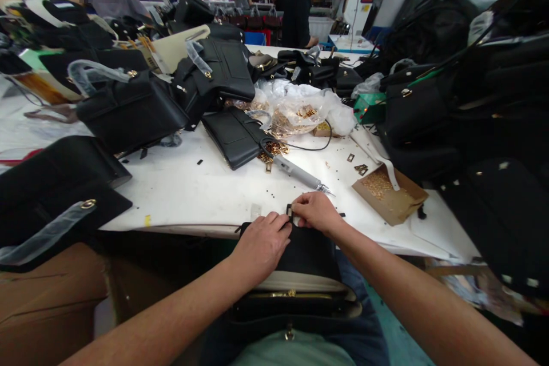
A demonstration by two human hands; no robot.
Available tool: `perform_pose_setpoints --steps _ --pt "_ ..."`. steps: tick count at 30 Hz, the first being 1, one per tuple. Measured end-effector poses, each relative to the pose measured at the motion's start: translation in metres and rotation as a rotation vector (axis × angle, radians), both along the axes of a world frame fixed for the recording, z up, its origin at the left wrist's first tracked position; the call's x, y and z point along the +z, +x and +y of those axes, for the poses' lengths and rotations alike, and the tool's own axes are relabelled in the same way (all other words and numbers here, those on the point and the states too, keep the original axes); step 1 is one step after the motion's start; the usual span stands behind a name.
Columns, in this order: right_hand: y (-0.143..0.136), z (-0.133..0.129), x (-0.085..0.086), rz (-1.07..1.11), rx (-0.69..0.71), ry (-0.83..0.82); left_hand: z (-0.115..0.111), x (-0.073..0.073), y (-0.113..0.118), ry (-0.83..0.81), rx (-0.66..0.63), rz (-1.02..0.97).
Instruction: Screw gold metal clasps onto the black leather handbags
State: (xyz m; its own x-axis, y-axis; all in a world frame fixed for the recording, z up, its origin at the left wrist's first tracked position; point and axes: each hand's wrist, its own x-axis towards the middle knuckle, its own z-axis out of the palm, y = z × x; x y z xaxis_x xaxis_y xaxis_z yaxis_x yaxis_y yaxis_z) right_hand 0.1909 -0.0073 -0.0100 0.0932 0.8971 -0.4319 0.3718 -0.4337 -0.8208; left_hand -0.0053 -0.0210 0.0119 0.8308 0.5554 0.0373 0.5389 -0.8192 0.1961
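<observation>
White tabletop (171,194) stretches before us, crowded with piled handbags (132,111). Our right hand (316,211) pinches a small dark frame (289,211) at the far end of the black bag (306,254), by the table's near edge; our left hand (263,243) curls over it — gripping or merely pressing, we cannot tell. Should that left hand ease, the bag could slide, skewing the frame; the pointed tool (298,173) nearby could prick us.

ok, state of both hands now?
Left hand: curled over the smooth black bag flap; grip can't be told.
Right hand: fingertips at the small dark rectangular frame; hold can't be told.
</observation>
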Motion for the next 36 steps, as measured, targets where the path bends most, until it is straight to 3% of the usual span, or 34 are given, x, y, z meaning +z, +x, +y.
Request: perform_pose_setpoints --steps 6,14,20,30,36 --pt "-0.001 0.004 0.011 -0.137 0.053 0.033 -0.003 -0.002 -0.006 -0.032 0.037 -0.029" --pt "-0.005 -0.014 0.003 -0.337 0.081 0.242 0.004 0.005 -0.003 -0.073 0.002 -0.002" --pt "-0.007 -0.016 0.009 -0.326 0.133 0.127 0.006 0.002 -0.006 -0.081 -0.010 -0.024" --pt "-0.007 0.004 0.014 -0.398 0.217 0.001 0.012 0.001 -0.007 -0.105 -0.036 -0.007" --pt "0.003 0.007 0.013 -0.109 0.279 -0.081 0.012 0.001 -0.008 -0.086 -0.038 -0.006"
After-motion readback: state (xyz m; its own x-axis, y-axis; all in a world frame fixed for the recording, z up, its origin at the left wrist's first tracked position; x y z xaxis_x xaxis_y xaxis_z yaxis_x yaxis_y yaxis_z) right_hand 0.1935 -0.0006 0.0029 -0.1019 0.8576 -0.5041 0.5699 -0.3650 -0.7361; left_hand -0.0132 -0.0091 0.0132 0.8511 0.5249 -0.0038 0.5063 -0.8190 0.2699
